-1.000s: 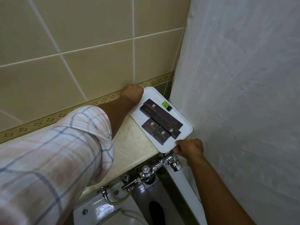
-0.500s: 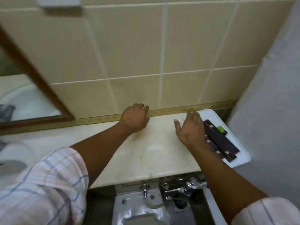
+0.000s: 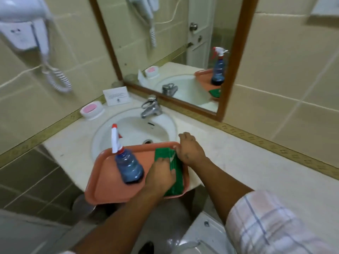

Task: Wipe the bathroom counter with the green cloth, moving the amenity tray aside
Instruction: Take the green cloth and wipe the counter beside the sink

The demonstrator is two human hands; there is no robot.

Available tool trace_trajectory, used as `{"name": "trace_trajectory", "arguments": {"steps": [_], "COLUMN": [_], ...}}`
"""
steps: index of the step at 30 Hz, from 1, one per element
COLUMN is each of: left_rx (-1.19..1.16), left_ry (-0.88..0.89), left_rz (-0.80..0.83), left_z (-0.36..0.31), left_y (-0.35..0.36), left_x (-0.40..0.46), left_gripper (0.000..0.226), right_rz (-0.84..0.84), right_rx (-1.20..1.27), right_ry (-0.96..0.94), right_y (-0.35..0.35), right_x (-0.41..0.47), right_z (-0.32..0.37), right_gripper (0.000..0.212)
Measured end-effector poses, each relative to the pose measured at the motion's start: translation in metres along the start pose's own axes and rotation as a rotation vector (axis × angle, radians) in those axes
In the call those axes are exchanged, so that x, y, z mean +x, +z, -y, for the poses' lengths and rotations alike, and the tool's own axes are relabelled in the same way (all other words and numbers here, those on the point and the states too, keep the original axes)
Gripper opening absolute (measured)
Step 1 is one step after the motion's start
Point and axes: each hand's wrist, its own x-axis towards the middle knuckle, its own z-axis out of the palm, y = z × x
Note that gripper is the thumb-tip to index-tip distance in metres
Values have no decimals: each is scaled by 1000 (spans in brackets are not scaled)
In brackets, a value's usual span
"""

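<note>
A folded green cloth [image 3: 177, 180] lies at the right end of an orange tray [image 3: 110, 182] that sits across the front of the sink. My left hand [image 3: 161, 174] is on top of the cloth with its fingers curled onto it. Just beyond it, my right hand [image 3: 190, 151] grips the cloth's far right edge at the tray's corner. The beige counter [image 3: 247, 162] runs off to the right. The white amenity tray is out of view.
A blue spray bottle [image 3: 129, 167] stands on the orange tray, left of the cloth. Behind are the white basin [image 3: 132, 131], faucet [image 3: 151, 108], pink soap dish [image 3: 91, 110], a card [image 3: 117, 96], the framed mirror [image 3: 183, 52] and a wall hair dryer [image 3: 23, 28].
My view has swung left from the amenity tray to the sink. Both hands have left the counter and now rest on the green cloth in the orange tray.
</note>
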Motion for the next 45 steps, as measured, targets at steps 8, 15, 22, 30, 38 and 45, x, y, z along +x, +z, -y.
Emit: {"name": "trace_trajectory", "arguments": {"steps": [8, 15, 22, 30, 38, 45], "left_rx": [-112, -304, -524, -1118, -1062, -269], "left_ry": [-332, -566, -460, -440, -424, 109], "left_rz": [63, 177, 100, 346, 559, 19], "left_z": [29, 37, 22, -78, -140, -118], "left_y": [23, 23, 7, 16, 77, 93], "left_x": [-15, 5, 11, 39, 59, 86], "left_gripper": [39, 27, 8, 9, 14, 37], "right_rz": [218, 254, 140, -138, -128, -350], "right_rx": [-68, 8, 1, 278, 209, -23], "right_ry": [88, 198, 212, 463, 583, 505], "right_y": [53, 51, 23, -67, -84, -31], "right_x": [16, 29, 23, -6, -20, -30], "right_z": [33, 39, 22, -101, -184, -161], "right_gripper": [54, 22, 32, 30, 29, 58]}}
